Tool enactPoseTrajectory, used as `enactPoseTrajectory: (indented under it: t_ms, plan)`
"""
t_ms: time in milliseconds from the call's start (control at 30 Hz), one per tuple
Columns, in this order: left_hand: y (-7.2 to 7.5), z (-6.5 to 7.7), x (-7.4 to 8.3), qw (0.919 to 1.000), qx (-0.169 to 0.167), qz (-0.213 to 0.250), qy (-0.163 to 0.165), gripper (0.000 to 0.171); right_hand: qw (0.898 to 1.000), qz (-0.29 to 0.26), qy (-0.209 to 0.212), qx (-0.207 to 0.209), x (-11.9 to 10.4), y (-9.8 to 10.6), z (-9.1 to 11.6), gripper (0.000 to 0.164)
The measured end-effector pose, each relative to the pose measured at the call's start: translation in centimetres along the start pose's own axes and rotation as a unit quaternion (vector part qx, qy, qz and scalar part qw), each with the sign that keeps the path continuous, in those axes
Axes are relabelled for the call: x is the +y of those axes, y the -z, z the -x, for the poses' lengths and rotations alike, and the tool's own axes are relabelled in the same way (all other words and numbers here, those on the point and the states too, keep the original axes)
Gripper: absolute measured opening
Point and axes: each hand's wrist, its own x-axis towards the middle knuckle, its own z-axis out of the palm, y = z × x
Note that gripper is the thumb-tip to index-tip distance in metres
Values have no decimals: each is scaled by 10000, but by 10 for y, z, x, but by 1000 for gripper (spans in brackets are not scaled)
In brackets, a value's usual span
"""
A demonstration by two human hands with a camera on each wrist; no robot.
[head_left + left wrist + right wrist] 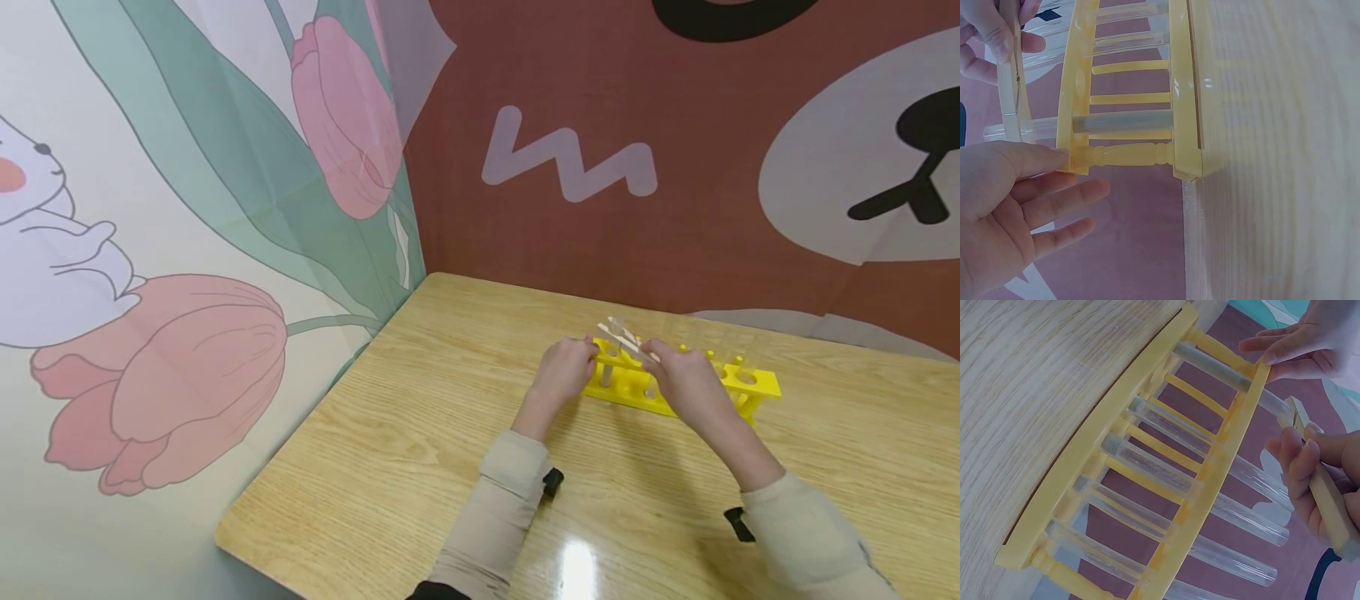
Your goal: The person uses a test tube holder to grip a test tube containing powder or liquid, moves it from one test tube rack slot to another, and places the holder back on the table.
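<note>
A yellow test tube rack (626,393) stands on the table with several clear test tubes upright in it. My left hand (566,368) pinches the left end of the rack's upper plate, its other fingers loosely extended in the left wrist view. In my right hand (688,385) I grip a wooden test tube clamp (1329,509). Its front end is at the upper part of the end test tube (1213,367), beside my left hand. Greyish contents show in the lower part of that tube. Whether the clamp is tight on the glass I cannot tell.
The wood-grain table (420,417) meets a brown printed backdrop (540,242) behind the rack. A floral printed backdrop (217,225) is on the left. Other test tubes (1235,559) stick up from the rack near my right hand.
</note>
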Motion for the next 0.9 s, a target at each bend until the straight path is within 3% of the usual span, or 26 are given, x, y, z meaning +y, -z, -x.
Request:
enactPoseTrajectory:
  t_ms: [900]
  plan:
    - [1, 0, 1, 9998, -158, 70, 124, 17, 9999, 45, -10, 155, 0, 2, -1, 17]
